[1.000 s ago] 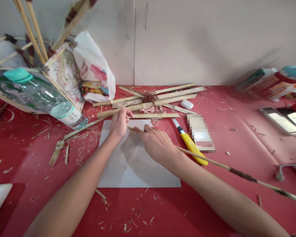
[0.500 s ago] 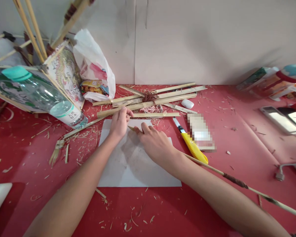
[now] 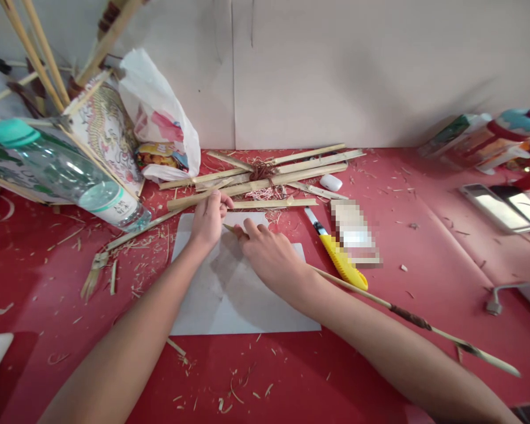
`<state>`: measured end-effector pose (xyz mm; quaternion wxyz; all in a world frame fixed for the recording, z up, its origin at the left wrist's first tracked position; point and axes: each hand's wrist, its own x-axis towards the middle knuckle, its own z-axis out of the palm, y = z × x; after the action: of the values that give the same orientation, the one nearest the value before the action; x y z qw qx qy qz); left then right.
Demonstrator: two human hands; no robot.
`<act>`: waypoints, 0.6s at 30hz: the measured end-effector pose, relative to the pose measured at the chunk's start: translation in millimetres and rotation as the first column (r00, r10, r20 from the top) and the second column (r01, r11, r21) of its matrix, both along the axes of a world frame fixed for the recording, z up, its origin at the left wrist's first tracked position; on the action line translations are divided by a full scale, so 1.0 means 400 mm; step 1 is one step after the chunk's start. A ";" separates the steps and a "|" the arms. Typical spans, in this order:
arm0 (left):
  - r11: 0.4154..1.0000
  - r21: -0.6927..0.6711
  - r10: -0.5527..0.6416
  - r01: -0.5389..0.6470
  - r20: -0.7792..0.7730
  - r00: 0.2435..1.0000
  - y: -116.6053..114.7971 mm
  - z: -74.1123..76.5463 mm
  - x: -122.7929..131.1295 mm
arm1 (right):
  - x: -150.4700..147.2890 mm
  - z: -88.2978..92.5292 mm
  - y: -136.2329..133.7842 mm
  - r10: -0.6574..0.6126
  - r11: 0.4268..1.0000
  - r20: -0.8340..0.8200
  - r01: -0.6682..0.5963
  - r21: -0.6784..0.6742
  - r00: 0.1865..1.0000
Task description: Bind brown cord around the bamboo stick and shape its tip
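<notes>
My right hand [image 3: 271,256] is closed round a thin bamboo stick [image 3: 357,288]. Its pointed tip pokes out past the fingertips, and its long shaft, wrapped in brown, runs under my right forearm to the lower right. My left hand [image 3: 208,221] is curled with thumb and fingers pressed together near the tip; what it pinches, if anything, is hidden. Both hands are over the upper part of a white sheet of paper [image 3: 203,312]. A yellow utility knife [image 3: 344,262], blade out, lies right of the sheet.
Bamboo strips [image 3: 309,172] and brown string [image 3: 262,171] lie behind the paper. At left are a plastic bottle [image 3: 110,203], a white bag [image 3: 154,100], a dragon-painted frame [image 3: 101,129] and a brush [image 3: 98,265]. Phones [image 3: 494,206] lie at right. Shavings litter the red table [image 3: 159,383].
The whole scene has shifted slightly left in view. Both hands stay close together over the paper in nearly the same pose, the stick still in my right hand.
</notes>
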<state>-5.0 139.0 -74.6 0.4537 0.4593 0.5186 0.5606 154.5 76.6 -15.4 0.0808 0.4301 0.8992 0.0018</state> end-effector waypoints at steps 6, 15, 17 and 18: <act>0.999 -0.017 0.039 -0.038 0.024 0.999 0.002 0.003 0.002 | 0.006 0.026 -0.004 -0.001 0.999 0.032 0.003 -0.047 0.999; 1.000 -0.007 0.025 -0.025 0.042 0.999 0.002 0.008 0.002 | 0.000 0.025 -0.005 -0.016 0.999 0.014 0.016 -0.028 1.000; 0.999 0.001 0.042 -0.042 0.050 0.998 0.002 0.009 0.003 | 0.006 0.031 -0.003 -0.003 0.999 0.018 0.004 -0.044 1.000; 0.999 0.000 0.044 -0.044 0.053 0.998 0.002 0.010 0.003 | 0.007 0.032 -0.004 -0.004 0.999 0.017 0.005 -0.048 1.000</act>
<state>-3.6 139.8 -70.8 0.4545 0.4330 0.5160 0.5829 157.1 75.2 -2.7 0.0987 0.4300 0.8973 -0.0165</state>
